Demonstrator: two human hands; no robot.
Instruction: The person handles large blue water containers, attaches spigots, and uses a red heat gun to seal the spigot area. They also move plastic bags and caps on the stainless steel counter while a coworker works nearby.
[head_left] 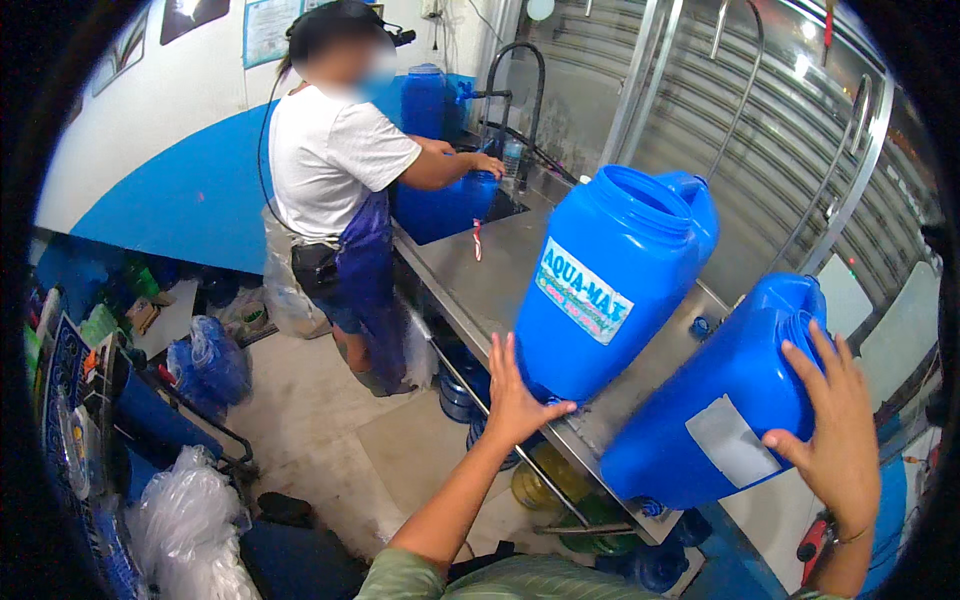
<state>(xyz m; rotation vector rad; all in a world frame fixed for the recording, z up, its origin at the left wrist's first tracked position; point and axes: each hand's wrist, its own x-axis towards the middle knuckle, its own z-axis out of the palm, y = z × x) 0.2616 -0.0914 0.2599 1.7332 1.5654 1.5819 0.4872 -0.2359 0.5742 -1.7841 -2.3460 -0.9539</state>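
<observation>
While the left hand (pixel 515 395) props one blue container (pixel 610 280) with apparently spread fingers, the right hand (pixel 835 420) spreads over another blue container (pixel 725 400)

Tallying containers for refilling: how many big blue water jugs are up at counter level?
4: one under the left hand, one under the right hand, one in the co-worker's sink, one behind it. More may sit hidden below.

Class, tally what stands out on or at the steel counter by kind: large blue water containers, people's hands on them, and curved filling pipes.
Large blue water containers: 4
Hands on containers: 3, namely left hand, right hand, co-worker's hand
Curved filling pipes: 3
Total: 10
</observation>
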